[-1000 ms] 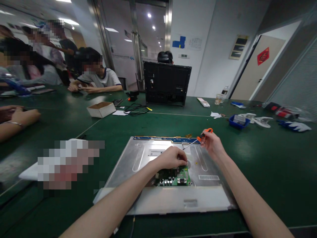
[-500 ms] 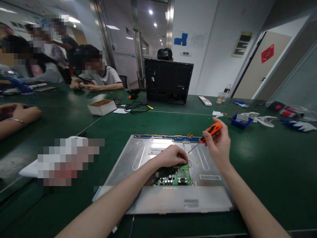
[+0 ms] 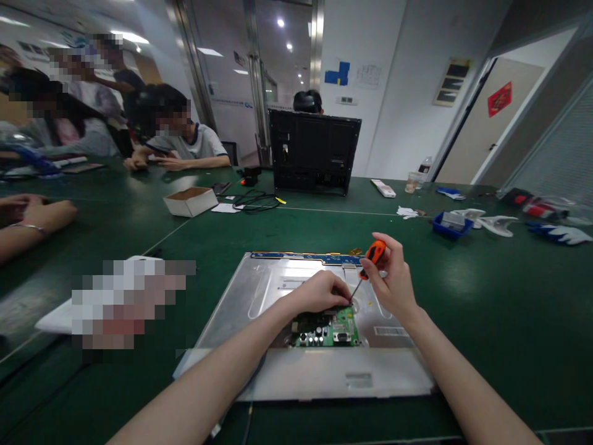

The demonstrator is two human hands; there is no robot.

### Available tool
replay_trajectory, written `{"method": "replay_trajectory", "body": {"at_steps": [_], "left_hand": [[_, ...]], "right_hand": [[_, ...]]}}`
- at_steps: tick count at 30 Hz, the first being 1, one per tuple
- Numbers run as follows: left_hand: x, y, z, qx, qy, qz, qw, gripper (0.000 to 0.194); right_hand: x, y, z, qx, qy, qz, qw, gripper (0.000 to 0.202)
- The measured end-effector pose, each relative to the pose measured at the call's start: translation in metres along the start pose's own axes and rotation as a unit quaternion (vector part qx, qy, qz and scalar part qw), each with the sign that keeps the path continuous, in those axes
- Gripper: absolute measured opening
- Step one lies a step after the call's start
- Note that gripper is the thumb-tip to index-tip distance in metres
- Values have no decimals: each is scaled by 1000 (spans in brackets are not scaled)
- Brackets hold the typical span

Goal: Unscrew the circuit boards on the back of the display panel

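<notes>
Screwdriver (image 3: 374, 252), orange/black handle, is in the R hand (image 3: 397, 285), thumb & fingers clamped on the grip, shaft angled down to the far R corner of the green circuit board (image 3: 343, 318). Board lies on the metal back of the LCD panel (image 3: 231, 303), flat on the green table (image 3: 491, 296). L hand (image 3: 319, 293) reaches over the board, thumb & index tips together at that same corner; can't tell if a tiny screw's btwn them.

Step in hand, prob.: getting the driver tip onto a fastener pt at the corner. Next move, my read, calls for tip seated, shaft more upright, L fingertips steady but out of the way, then light pressure w/ a slow turn. Slip risk onto board parts.

Vs. prev. frame: handle's shifted L, shaft's steeper, tip's gone from short of the corner to right by the L fingertips. L hand & board approx. same spot.
</notes>
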State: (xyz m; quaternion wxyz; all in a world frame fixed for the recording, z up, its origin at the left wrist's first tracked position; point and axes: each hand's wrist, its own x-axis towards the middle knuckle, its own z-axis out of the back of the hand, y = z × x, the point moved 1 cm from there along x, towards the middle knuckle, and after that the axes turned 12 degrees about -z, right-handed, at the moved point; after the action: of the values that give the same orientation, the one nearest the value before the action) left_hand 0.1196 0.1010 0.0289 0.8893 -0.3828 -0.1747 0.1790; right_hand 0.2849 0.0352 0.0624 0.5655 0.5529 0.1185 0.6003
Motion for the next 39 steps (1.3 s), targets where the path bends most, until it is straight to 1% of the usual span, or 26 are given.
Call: {"method": "replay_trajectory", "body": {"at_steps": [6,15,19,22,25,29,31,39], "left_hand": [[2,2,0,-24,4,7,1000,15],[5,4,5,-58,23,9,998,13],[7,5,9,-73,38,6,997,13],[9,6,11,-83,49,3,995,14],[11,7,12,-90,60,0,994,15],[15,9,12,-98,72,-5,993,15],[15,10,12,-103,75,-9,992,15],[14,12,11,-110,65,-33,991,14]], "right_hand": [[-1,-1,-2,1,21,-10,1000,41],[-2,-1,-2,-4,6,16,1000,39],[-4,-3,-3,-21,21,33,999,39],[-5,-4,-3,-31,21,37,999,39],[-5,-4,-3,-49,14,60,997,38],[-4,-3,-3,-71,-5,122,990,37],[-3,-3,-3,-77,-13,141,987,38],[-3,-5,-5,-89,-23,165,982,40]]}}
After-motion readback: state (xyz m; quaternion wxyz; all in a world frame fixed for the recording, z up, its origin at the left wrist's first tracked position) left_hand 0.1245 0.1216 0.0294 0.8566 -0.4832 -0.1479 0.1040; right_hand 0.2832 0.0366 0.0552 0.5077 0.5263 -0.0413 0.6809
